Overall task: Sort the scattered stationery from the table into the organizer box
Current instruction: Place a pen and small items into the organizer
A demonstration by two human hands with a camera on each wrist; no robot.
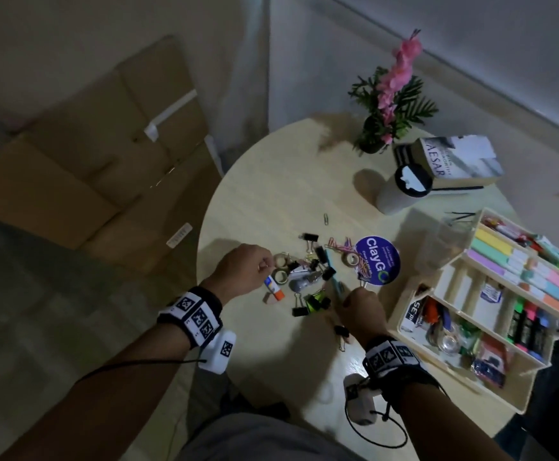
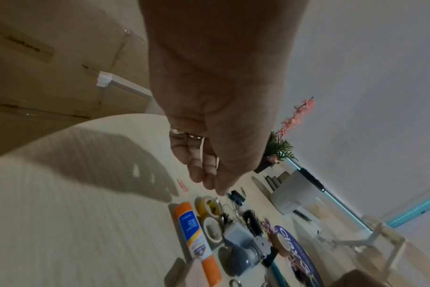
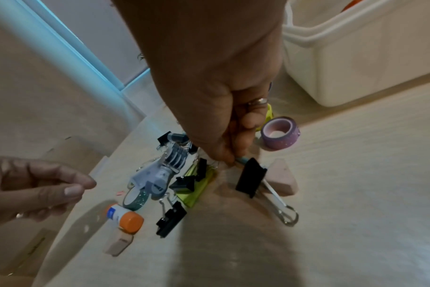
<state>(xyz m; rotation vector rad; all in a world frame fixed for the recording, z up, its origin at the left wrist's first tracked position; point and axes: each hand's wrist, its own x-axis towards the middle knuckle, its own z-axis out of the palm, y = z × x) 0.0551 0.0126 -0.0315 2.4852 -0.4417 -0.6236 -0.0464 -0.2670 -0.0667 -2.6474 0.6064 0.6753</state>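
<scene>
Right hand (image 3: pixel 233 120) was down in the pile, fingertips pinching a thin teal stick, likely a pen or pencil (image 1: pixel 335 277), just beside a large black binder clip (image 3: pixel 250 179). Left hand (image 1: pixel 243 269) hovered above the far-left edge of the pile, fingers loosely curled with thumb near forefinger; nothing visibly held in either wrist view. Directly under it on the bench (image 1: pixel 271 194): glue stick (image 2: pixel 197 242) with orange cap, two tape rolls (image 2: pixel 209 217), grey stapler (image 2: pixel 243 250). Also in the pile: more black binder clips, yellow-green clip (image 3: pixel 197 186), purple tape roll (image 3: pixel 280 133), pink erasers (image 3: pixel 282 180), coloured paper clips on a round blue sticker (image 1: pixel 377 261), one stray paper clip (image 1: pixel 326 218) further out. Organizer box (image 1: pixel 404 314) sat at right, near the pile, already loaded: highlighters, pastel pens, markers, tape and small bits in separate compartments. My read: roughly halfway; long items mostly sorted, small clips, tapes, glue, stapler and erasers left. Which compartment takes clips, can't tell.
</scene>
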